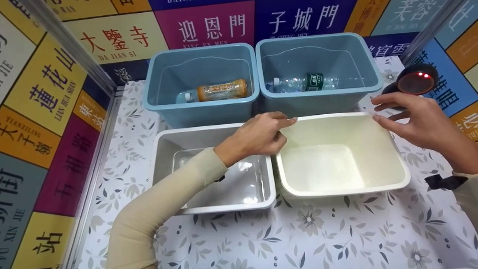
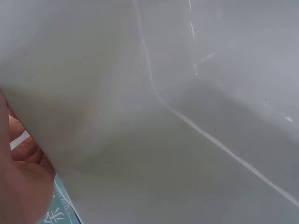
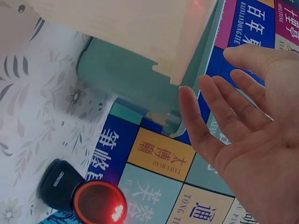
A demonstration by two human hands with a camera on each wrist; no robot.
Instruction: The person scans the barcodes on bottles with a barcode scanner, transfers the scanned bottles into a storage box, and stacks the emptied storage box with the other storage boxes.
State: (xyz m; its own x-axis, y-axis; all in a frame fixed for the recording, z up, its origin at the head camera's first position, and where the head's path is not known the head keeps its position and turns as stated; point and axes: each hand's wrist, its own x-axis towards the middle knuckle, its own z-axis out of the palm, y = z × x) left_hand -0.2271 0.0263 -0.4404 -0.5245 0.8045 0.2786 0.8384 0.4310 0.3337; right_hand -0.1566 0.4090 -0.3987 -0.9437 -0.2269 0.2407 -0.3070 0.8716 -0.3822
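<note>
My left hand (image 1: 259, 136) is at the far left corner of a cream plastic bin (image 1: 401, 175), its index finger lying along the rim and its other fingers curled at the corner, which they hide. In the left wrist view, part of the left hand (image 2: 28, 172) shows behind the wall of a white bin (image 2: 117, 140). By the far right corner of the cream bin, my right hand (image 1: 422, 119) holds nothing. The right wrist view shows the right hand (image 3: 252, 130) with fingers spread and loosely bent. Left of the cream bin stands the white bin (image 1: 213, 210), crossed by my left sleeve.
Behind stand two blue bins: the left one (image 1: 201, 112) holds an orange-labelled bottle (image 1: 224, 90), the right one (image 1: 321, 101) a green-labelled bottle (image 1: 313, 82). A black device with red lights (image 1: 418, 79) stands at the right. Printed panels (image 1: 123, 41) border the floral-covered table (image 1: 310, 239).
</note>
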